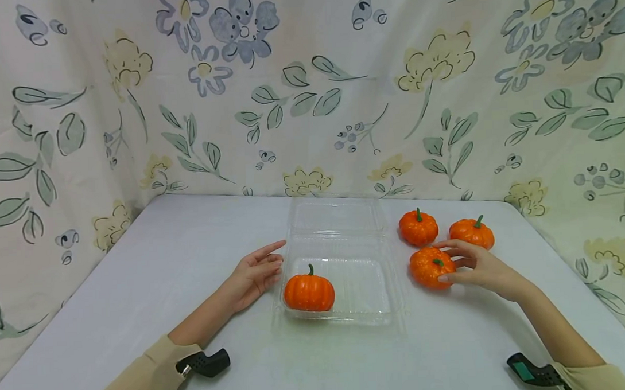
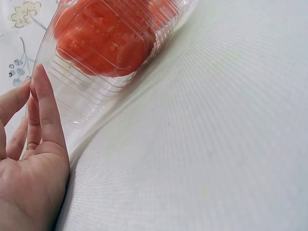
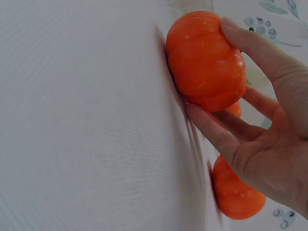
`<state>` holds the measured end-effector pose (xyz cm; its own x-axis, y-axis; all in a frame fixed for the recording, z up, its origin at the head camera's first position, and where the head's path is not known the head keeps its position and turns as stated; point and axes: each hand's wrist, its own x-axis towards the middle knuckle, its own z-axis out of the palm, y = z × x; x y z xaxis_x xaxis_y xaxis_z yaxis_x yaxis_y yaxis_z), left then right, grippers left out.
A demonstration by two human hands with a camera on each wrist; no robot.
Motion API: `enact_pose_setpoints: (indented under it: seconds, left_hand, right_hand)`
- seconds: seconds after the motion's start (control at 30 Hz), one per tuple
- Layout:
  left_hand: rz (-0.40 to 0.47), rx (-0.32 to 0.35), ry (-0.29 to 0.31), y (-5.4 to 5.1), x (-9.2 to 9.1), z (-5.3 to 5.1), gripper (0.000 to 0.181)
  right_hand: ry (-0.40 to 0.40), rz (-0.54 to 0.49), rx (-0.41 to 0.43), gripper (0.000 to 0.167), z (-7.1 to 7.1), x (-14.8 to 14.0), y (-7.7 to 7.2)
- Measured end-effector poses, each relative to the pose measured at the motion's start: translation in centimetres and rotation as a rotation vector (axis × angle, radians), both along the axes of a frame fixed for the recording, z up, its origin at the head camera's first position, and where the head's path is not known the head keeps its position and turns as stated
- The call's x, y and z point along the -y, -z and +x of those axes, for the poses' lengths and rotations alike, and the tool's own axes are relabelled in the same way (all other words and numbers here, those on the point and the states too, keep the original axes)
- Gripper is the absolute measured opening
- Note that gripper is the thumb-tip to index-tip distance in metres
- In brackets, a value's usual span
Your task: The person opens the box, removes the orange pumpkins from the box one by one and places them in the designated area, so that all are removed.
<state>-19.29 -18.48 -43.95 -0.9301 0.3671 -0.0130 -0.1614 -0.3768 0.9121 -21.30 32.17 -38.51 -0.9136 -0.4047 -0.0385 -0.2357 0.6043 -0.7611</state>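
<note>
A clear hinged plastic container lies opened out on the table, one orange pumpkin upright in its front left corner. My left hand is at the container's left side, fingers extended; in the left wrist view the fingertips of that hand touch the clear edge, and the pumpkin shows through the plastic. To the right of the container, my right hand holds the nearest pumpkin between thumb and fingers. That pumpkin is seen between the spread digits of the hand in the right wrist view.
Two more pumpkins stand behind the right hand, one at the back and one farther right. The white table meets a floral curtain at its back and sides. A dark device sits on each wrist.
</note>
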Motion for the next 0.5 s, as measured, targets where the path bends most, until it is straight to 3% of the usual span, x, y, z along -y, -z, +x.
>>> enact_pose_setpoints:
  seconds: [0.5]
  left_hand:
    - [-0.014, 0.0, -0.001, -0.08, 0.01, 0.04, 0.055]
  right_hand:
    - [-0.013, 0.007, 0.001, 0.063, 0.05, 0.08, 0.05]
